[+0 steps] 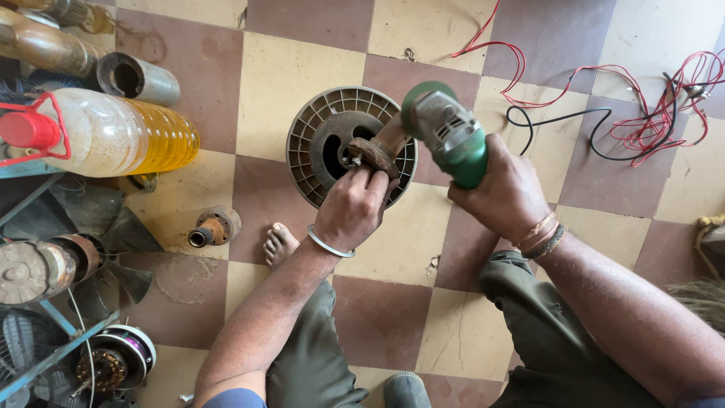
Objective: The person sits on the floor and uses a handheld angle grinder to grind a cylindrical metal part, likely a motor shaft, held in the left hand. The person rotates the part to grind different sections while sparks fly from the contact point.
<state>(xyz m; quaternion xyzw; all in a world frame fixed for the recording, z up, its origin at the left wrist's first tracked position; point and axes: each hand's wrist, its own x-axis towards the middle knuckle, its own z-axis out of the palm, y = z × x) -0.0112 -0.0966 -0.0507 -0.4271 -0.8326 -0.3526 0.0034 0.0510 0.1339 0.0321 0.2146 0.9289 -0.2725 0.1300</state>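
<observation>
Left: plastic bottle of yellow liquid (113,136) lying on its side, red cap leftward. Centre: left hand (351,208) clamped, fingers curled, on a rusty disc-shaped part (372,155), held up over the round slotted housing (306,170) on the tiled floor (279,75), seemingly to steady it. Right: right hand (506,193) wrapped tight around the green angle grinder (453,136), long axis slanting up-left, wheel end pointing at the rusty part, probably touching.
</observation>
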